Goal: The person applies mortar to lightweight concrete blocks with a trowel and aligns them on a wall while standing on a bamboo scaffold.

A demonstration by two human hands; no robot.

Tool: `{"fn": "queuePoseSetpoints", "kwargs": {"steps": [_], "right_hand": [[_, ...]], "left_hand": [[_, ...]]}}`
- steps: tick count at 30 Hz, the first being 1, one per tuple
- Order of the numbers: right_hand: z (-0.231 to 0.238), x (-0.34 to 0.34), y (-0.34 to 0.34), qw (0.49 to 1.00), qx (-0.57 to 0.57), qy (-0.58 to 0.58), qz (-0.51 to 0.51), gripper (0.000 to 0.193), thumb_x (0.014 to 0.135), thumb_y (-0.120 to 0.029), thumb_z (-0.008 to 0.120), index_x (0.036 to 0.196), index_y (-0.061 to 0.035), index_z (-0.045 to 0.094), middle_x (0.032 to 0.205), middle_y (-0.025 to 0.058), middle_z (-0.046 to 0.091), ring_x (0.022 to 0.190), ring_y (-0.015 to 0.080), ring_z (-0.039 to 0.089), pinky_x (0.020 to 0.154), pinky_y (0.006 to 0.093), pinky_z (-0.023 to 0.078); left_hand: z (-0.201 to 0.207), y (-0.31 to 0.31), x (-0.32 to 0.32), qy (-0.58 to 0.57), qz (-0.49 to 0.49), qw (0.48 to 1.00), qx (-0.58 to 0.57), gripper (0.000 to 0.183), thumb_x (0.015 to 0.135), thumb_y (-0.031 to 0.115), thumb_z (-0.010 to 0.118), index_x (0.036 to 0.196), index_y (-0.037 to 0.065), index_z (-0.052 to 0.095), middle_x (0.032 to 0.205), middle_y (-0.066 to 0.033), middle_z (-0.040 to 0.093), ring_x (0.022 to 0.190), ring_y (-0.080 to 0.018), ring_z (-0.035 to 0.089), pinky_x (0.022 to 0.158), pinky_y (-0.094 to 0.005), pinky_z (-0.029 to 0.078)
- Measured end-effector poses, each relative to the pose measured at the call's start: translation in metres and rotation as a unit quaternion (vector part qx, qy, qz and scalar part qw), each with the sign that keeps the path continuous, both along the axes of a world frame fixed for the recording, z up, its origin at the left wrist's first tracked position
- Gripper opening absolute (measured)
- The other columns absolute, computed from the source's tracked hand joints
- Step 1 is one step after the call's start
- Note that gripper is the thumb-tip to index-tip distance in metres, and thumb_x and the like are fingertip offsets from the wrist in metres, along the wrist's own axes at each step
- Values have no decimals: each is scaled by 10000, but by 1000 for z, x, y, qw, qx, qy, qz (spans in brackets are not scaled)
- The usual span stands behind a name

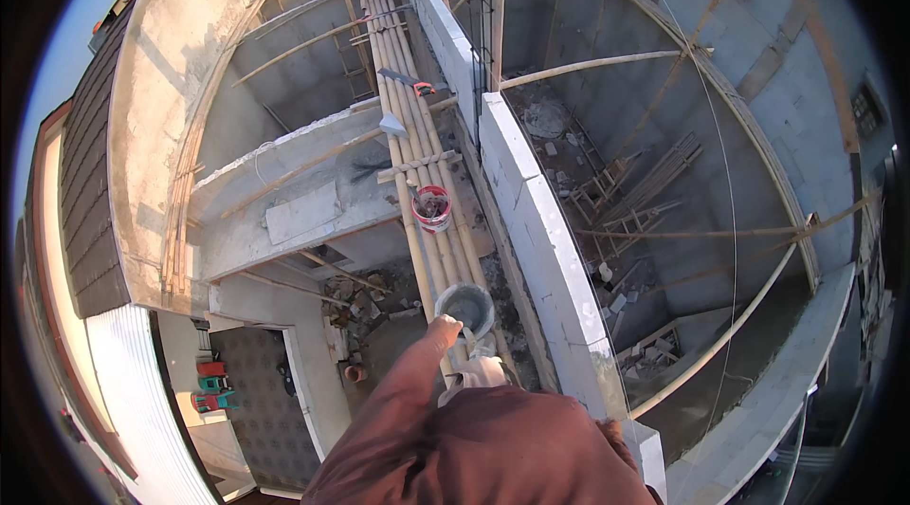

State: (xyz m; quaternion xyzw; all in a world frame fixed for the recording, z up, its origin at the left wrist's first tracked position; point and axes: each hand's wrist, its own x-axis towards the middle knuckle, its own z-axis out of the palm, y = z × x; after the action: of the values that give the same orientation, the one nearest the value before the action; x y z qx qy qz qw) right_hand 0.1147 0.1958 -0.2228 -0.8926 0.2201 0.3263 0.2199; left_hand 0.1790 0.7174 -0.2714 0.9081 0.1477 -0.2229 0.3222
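Keep the bucket [465, 309] level on the bamboo poles [464, 249] at 6 o'clock in your view; your left hand [443, 330] seems to pinch its rim at 7 o'clock. Your right hand [614, 433], mostly hidden toward 4 o'clock, has a grip you cannot tell. The bucket's round mouth points up, showing no clear long axis; the poles run 11 to 5.

Bucket [465, 296] seemingly on poles [418, 254]; pail [434, 223] beyond; wall [547, 230] right.
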Motion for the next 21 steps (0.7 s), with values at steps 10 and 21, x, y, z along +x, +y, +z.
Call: {"fn": "queuePoseSetpoints", "kwargs": {"steps": [10, 21], "right_hand": [[51, 31, 115, 983, 117, -128, -65, 328, 805, -330, 699, 825, -5, 662, 775, 184, 666, 707, 287, 630, 674, 391, 483], [-30, -122, 60, 956, -68, -61, -280, 414, 798, -374, 690, 985, -5, 672, 960, 216, 674, 930, 352, 648, 837, 399, 494]], "left_hand": [[-5, -33, 85, 4, -106, 993, -51, 230, 832, 261, 620, 890, 46, 679, 895, -119, 691, 894, -267, 651, 781, -382, 501], [-27, 38, -8, 151, -15, 975, -162, 287, 866, 270, 622, 993, 14, 646, 858, -52, 664, 702, -141, 618, 593, -283, 481]]}}
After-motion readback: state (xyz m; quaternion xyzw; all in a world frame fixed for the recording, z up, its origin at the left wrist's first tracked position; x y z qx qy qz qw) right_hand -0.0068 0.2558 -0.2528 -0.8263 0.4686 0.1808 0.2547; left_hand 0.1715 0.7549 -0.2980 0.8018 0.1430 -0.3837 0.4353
